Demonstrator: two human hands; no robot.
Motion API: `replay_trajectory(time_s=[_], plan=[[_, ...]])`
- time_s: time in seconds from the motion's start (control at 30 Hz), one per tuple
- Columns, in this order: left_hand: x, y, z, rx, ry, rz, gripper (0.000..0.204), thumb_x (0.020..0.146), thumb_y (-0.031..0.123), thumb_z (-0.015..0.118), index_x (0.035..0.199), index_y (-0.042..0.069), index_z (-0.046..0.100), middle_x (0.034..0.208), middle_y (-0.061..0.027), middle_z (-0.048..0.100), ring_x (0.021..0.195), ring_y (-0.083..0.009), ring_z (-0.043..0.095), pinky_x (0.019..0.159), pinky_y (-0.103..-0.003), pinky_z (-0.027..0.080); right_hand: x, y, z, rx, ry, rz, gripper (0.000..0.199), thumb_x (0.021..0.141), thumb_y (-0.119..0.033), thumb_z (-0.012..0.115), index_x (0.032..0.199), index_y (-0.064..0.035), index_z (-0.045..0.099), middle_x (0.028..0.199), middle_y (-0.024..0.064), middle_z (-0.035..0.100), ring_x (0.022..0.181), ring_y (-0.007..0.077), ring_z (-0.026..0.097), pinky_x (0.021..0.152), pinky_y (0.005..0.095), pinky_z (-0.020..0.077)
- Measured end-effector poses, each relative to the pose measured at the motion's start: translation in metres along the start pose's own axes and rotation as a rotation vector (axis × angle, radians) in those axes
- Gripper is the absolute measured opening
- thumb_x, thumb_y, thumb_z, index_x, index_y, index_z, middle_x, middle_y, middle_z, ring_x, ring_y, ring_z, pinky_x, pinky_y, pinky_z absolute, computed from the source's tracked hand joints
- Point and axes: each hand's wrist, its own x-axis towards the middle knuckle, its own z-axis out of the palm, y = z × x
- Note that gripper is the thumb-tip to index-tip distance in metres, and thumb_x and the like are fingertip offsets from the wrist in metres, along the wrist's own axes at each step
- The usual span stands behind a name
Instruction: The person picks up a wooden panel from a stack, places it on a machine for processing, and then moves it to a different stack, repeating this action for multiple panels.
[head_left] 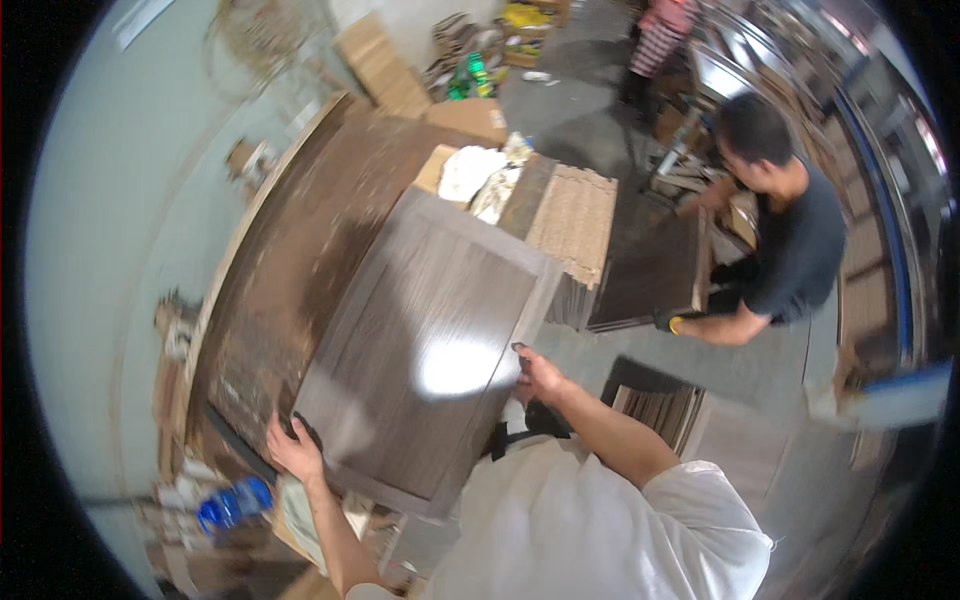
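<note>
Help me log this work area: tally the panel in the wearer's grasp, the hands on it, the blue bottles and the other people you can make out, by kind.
Grey-brown panel: 1
Hands: 2 (left hand, right hand)
Blue bottle: 1
Other people: 2 (dark shirt, checked clothing)
Total: 6

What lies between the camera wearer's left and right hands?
In the head view, a grey-brown framed wood-grain panel spans the stretch between the left hand and the right hand.
</note>
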Motion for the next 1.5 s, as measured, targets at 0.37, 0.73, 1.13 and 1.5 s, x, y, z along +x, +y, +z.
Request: replay_trajectory(time_s=[0.37, 0.73, 1.13, 1.5], plan=[[0.069, 0.055, 0.051, -0.183, -0.587, 0.106, 0.062, 0.099, 0.054, 0.045, 0.080, -0.003, 0.060, 0.071, -0.0202, 0.057, 0.064, -0.0354, 0.052, 0.066, -0.046, 0.042, -0.037, 0.088, -0.033, 0.241, 0.129, -0.181, 0.061, 0.093, -0.044, 0.056, 0.141, -0.0091, 0.045, 0.142, 0.0083, 0.046, 0.106, 0.0158, 0.057, 0.090, 0.0363, 0.0499], [0.051, 0.329, -0.056, -0.443, -0.755, 0.799, 0.033, 0.092, 0.032, 0.063, 0.080, 0.001, 0.066, 0.068, -0.0129, 0.061, 0.062, -0.0266, 0.057, 0.062, -0.039, 0.045, -0.192, 0.256, -0.102, 0.944, 0.202, -0.327, 0.080, 0.089, -0.067, 0.042, 0.149, -0.0142, 0.036, 0.138, 0.0066, 0.055, 0.098, 0.0202, 0.064, 0.091, 0.0360, 0.0505], [-0.325, 0.690, -0.008, -0.564, -1.644, 1.084, 0.043, 0.091, 0.040, 0.063, 0.106, 0.000, 0.070, 0.106, -0.0169, 0.071, 0.105, -0.0269, 0.065, 0.092, -0.034, 0.046, -0.311, 0.362, -0.382, 1.478, 1.058, -1.080, 0.075, 0.091, -0.061, 0.041, 0.146, -0.0100, 0.038, 0.139, 0.0132, 0.049, 0.123, 0.0272, 0.050, 0.097, 0.0415, 0.0413], [-0.567, 0.795, -0.027, -0.294, -1.705, 1.102, 0.060, 0.087, 0.048, 0.058, 0.120, -0.001, 0.066, 0.126, -0.0221, 0.063, 0.123, -0.0334, 0.056, 0.104, -0.040, 0.039, -0.350, 0.406, -0.492, 1.511, 1.608, -1.084, 0.076, 0.090, -0.029, 0.052, 0.151, 0.0058, 0.024, 0.153, 0.0229, 0.033, 0.141, 0.0320, 0.033, 0.117, 0.0405, 0.0226]])
